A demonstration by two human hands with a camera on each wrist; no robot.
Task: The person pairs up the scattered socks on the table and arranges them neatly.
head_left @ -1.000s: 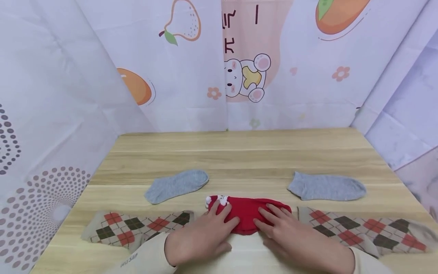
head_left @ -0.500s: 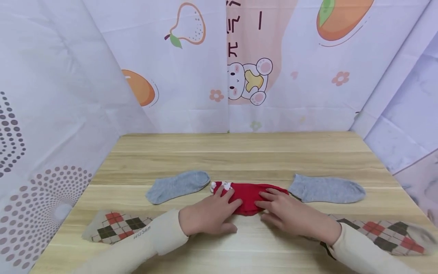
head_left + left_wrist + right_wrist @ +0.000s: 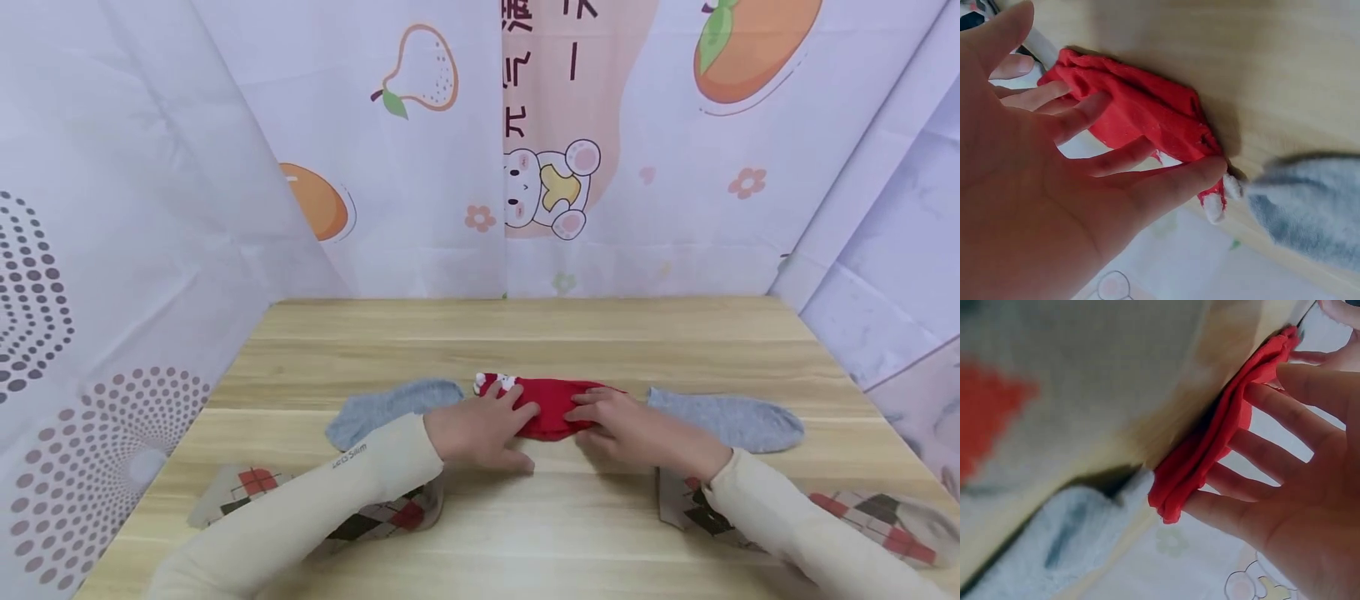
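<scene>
A red sock (image 3: 551, 410) with white tufts at its left end lies flat on the wooden table, roughly mid-width. My left hand (image 3: 486, 429) rests its spread fingers on the tufted end; my right hand (image 3: 622, 427) lays its fingers on the other end. In the left wrist view, the fingers reach straight across the red fabric (image 3: 1141, 109). The right wrist view has extended fingertips touching the folded edge of the red sock (image 3: 1200, 453), not curled round it. Parts of the sock are hidden under both hands.
Grey socks lie on either side, one at left (image 3: 367, 412) and one at right (image 3: 738, 422). Nearer are argyle socks, left (image 3: 393, 512) and right (image 3: 873, 517), partly covered by the sleeves. A printed curtain (image 3: 420, 183) hangs behind the table's back edge.
Both hands have slid the red sock away from the body, from between the argyle socks to between the grey ones. The grey and argyle socks stay about where they were.
</scene>
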